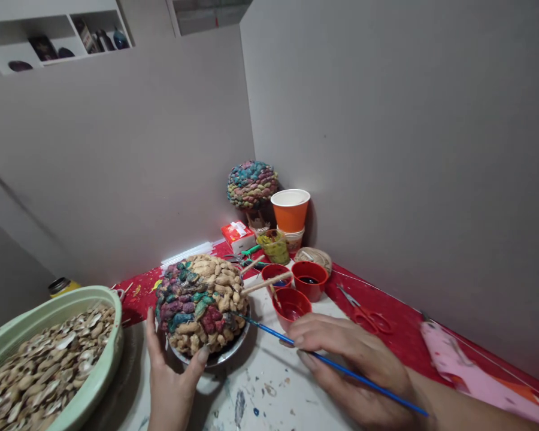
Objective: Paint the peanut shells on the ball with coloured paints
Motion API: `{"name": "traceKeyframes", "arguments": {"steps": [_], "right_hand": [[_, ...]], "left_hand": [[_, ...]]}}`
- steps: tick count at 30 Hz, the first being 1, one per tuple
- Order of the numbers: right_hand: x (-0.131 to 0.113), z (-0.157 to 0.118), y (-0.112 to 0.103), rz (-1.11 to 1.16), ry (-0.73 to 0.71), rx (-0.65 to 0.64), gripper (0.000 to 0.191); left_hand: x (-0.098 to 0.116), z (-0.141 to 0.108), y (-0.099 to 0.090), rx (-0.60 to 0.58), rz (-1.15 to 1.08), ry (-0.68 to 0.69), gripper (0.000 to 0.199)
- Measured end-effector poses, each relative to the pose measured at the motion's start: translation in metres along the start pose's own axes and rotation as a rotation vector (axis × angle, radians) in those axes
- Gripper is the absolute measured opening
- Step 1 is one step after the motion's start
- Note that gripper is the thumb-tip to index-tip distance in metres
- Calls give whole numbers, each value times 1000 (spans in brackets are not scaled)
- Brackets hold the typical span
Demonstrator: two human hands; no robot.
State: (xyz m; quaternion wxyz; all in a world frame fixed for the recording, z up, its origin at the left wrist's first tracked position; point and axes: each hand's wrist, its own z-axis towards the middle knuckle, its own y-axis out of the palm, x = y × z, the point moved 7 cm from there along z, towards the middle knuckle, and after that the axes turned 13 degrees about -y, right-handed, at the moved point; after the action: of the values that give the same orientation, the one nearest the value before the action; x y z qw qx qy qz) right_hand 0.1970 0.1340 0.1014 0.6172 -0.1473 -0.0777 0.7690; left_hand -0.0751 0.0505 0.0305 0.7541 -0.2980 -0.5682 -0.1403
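A dome covered in peanut shells (220,278) rests in a shallow metal bowl (227,357). Its left part is painted purple, teal and crimson, while the rest is bare shell. My left hand (173,374) grips the dome's near left side, thumb in front and fingers around the edge. Between the thumb and fingers of my right hand (350,365) is a thin blue paintbrush (341,368), its tip touching the dome's lower right beside the crimson patch. Just right of the dome stand three red cups with dark paint, including a front cup (291,308) and a right cup (312,281).
A green basket (112,347) of shell halves stands at left. Behind are a finished painted shell dome (251,182), an orange paper cup (290,212), a tissue pack (239,236) and a green-tinted cup (273,245). Red-handled scissors (371,317) lie right, below the grey wall (399,149).
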Motion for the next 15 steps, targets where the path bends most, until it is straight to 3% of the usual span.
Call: {"name": "traceKeyframes", "arguments": {"steps": [15], "right_hand": [[6,-3,3,158,-15,31,18]], "left_hand": [[11,-2,2,39,101,-41,105]]}}
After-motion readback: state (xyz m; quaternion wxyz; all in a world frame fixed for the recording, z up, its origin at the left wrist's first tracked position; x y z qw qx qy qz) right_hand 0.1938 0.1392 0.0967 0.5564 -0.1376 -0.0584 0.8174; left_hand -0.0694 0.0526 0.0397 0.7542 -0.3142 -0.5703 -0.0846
